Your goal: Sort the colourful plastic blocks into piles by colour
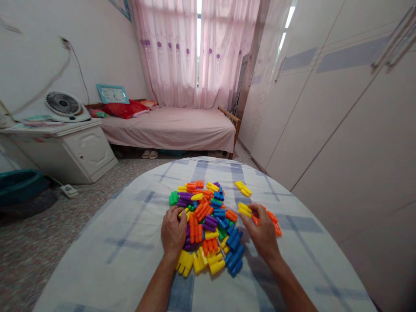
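A heap of coloured plastic building pieces [208, 221] in orange, yellow, blue, purple and green lies on a round table with a checked cloth [130, 251]. My left hand [173, 232] rests knuckles-up on the heap's left side, its fingers curled over pieces. My right hand [261, 229] is at the heap's right edge, its fingers pinched on a yellow piece [244, 209]. Orange pieces [274, 221] lie just under and beyond that hand. A separate yellow piece [243, 188] lies farther back on the cloth.
A bed [172, 125] with a red pillow stands under pink curtains at the back. A white cabinet [71, 147] with a small fan [65, 106] is at the left. Wardrobe doors [325, 108] line the right wall close to the table.
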Demonstrator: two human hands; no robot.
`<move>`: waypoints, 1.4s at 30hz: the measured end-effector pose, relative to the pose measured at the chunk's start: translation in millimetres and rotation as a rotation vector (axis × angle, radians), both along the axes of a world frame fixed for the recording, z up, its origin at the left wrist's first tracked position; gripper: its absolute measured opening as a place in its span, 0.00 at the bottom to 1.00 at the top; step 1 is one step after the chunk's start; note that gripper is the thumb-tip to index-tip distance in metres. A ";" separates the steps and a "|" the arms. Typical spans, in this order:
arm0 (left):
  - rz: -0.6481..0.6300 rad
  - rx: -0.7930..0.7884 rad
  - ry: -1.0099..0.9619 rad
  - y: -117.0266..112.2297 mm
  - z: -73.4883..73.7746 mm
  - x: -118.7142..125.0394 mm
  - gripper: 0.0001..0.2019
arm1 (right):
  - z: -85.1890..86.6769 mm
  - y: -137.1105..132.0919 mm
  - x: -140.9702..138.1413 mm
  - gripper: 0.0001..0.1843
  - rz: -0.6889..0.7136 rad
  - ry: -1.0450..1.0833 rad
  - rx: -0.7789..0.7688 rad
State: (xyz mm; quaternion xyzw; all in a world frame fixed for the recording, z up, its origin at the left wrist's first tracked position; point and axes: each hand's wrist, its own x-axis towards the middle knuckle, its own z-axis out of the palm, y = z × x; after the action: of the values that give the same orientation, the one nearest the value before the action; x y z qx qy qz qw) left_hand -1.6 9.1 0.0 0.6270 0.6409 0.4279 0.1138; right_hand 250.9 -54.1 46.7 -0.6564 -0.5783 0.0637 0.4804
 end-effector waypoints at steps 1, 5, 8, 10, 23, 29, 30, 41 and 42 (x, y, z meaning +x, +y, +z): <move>0.000 0.000 -0.002 -0.2 0.1 0.1 0.14 | 1.0 15.4 6.8 0.14 -0.026 -0.086 0.002; 0.010 0.007 -0.010 -1.3 0.9 0.7 0.13 | 0.7 77.4 28.5 0.13 -0.141 -0.427 -0.066; 0.016 0.002 -0.017 -2.2 1.7 1.1 0.13 | -3.0 107.2 34.4 0.14 -0.205 -0.595 -0.175; 0.014 -0.004 -0.018 -2.4 2.3 1.4 0.14 | -6.3 115.8 34.6 0.13 -0.199 -0.636 -0.212; 0.014 -0.014 -0.034 -1.8 2.8 1.7 0.13 | 18.8 119.6 -10.6 0.17 0.033 -0.608 -0.311; 0.011 -0.011 -0.035 -0.9 0.3 0.9 0.13 | 22.3 137.5 -54.1 0.17 0.044 -0.634 -0.456; 0.012 -0.008 -0.037 -0.9 -0.1 0.9 0.13 | 21.2 140.4 -57.4 0.17 0.031 -0.633 -0.476; 0.006 -0.022 -0.049 -1.1 0.2 1.8 0.13 | 10.3 149.3 -56.8 0.15 -0.019 -0.573 -0.489; 0.005 -0.022 -0.048 -0.8 -0.2 1.8 0.13 | 10.5 147.0 -56.1 0.15 -0.024 -0.567 -0.466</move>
State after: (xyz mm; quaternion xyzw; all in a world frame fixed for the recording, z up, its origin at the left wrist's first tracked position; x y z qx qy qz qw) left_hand 0.2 8.3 -0.2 0.6138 0.6440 0.4362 0.1349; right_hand 194.7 92.9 57.2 -0.7464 -0.6507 0.0036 0.1394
